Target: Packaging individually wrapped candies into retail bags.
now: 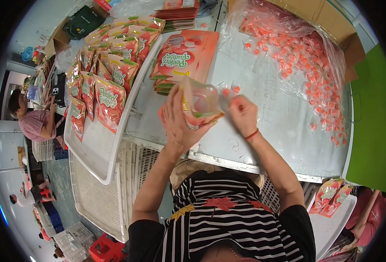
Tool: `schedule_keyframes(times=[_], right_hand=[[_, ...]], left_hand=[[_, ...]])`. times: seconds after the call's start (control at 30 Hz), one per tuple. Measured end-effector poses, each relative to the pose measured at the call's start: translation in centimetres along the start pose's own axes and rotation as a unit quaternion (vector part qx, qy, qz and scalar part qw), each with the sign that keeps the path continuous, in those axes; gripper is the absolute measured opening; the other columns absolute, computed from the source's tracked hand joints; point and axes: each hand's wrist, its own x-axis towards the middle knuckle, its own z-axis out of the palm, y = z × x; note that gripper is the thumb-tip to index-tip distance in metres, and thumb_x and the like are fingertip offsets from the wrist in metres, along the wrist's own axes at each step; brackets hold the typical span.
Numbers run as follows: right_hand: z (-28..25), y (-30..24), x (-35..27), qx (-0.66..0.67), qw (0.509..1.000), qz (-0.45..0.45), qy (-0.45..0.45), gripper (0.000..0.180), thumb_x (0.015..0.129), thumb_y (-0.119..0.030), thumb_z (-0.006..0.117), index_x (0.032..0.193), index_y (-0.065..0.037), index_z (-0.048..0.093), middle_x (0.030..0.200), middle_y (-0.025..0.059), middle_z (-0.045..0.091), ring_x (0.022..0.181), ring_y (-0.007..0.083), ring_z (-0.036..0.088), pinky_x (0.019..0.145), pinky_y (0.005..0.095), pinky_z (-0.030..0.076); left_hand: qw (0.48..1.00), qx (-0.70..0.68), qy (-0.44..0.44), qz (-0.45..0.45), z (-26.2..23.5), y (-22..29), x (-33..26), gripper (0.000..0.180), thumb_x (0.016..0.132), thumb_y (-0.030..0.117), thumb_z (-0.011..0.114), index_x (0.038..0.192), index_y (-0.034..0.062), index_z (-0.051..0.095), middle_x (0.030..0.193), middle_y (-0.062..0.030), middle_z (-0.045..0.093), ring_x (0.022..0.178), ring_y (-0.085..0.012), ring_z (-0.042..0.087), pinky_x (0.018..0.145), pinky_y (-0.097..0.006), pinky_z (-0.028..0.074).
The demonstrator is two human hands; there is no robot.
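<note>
My left hand (175, 118) is wrapped round a red and green candy pouch (201, 120), held up with its mouth spread open. Inside that mouth shows something clear, like a plastic cup or lining (205, 97); which one I cannot tell. My right hand (244, 114), a red string round its wrist, is closed just right of the pouch, its fingers pinched together and slightly blurred. Whatever they may hold is hidden. Two small wrapped red candies (231, 90) lie on the table beyond the right fingertips. A stack of flat pouches (175, 59) lies just beyond the left hand.
Loose wrapped candies (308, 74) spill from a clear plastic bag (271, 15) by a cardboard box (348, 43) at the far right. Filled pouches (114, 70) crowd a white tray (94, 153) on the left. Another tray (328, 225) is at lower right, near a person (367, 214).
</note>
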Motion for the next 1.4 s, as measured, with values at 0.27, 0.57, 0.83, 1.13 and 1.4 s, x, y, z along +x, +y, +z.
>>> schedule_keyframes(times=[0.27, 0.57, 0.83, 1.13, 1.4], right_hand=[[-5.2, -7.9, 6.9, 0.561, 0.784, 0.245, 0.104, 0.024, 0.093, -0.030, 0.050, 0.092, -0.006, 0.054, 0.076, 0.0017, 0.055, 0.068, 0.0102, 0.053, 0.056, 0.0235, 0.041], [-4.2, -8.4, 5.7, 0.505, 0.843, 0.153, 0.101, 0.029, 0.097, -0.026, 0.045, 0.107, -0.001, 0.055, 0.094, 0.0061, 0.059, 0.085, 0.0111, 0.054, 0.077, 0.0257, 0.045], [-5.0, -7.9, 5.6, 0.487, 0.853, 0.182, 0.050, 0.034, 0.100, -0.028, 0.036, 0.109, 0.000, 0.054, 0.096, 0.0088, 0.058, 0.089, 0.0159, 0.056, 0.082, 0.0291, 0.044], [-4.3, 1.1, -3.7, -0.156, 0.986, 0.053, 0.013, 0.053, 0.081, -0.029, 0.064, 0.123, -0.001, 0.049, 0.125, 0.0241, 0.044, 0.119, 0.0382, 0.039, 0.100, 0.0463, 0.030], [2.5, 0.4, 2.7, -0.182, 0.983, -0.028, -0.006, 0.055, 0.079, -0.033, 0.065, 0.124, -0.006, 0.050, 0.131, 0.0239, 0.040, 0.121, 0.0426, 0.036, 0.101, 0.0501, 0.028]], left_hand=[[0.995, 0.064, -0.015, 0.073, 2.5, 1.0, 0.0, 0.108, 0.052, 0.037, 0.086, 0.136, 0.0006, 0.029, 0.136, -0.0184, 0.036, 0.123, -0.0350, 0.038, 0.100, -0.050, 0.027], [0.996, 0.027, 0.003, 0.083, 3.1, 0.9, 0.4, 0.107, 0.051, 0.032, 0.086, 0.136, 0.0000, 0.029, 0.136, -0.0192, 0.037, 0.121, -0.0374, 0.040, 0.099, -0.050, 0.030], [0.999, 0.022, -0.010, 0.037, 1.6, 1.4, 0.7, 0.105, 0.051, 0.026, 0.088, 0.135, -0.0005, 0.031, 0.136, -0.0204, 0.037, 0.121, -0.0335, 0.041, 0.097, -0.048, 0.034], [0.956, -0.126, 0.154, -0.216, -5.1, -4.3, -1.1, 0.113, 0.053, 0.021, 0.090, 0.137, -0.0028, 0.019, 0.129, -0.0177, 0.040, 0.116, -0.0262, 0.043, 0.097, -0.038, 0.039], [0.971, -0.088, 0.151, -0.163, -5.3, -5.7, -1.8, 0.109, 0.053, 0.016, 0.090, 0.137, -0.0020, 0.022, 0.127, -0.0151, 0.040, 0.113, -0.0252, 0.045, 0.096, -0.037, 0.039]])
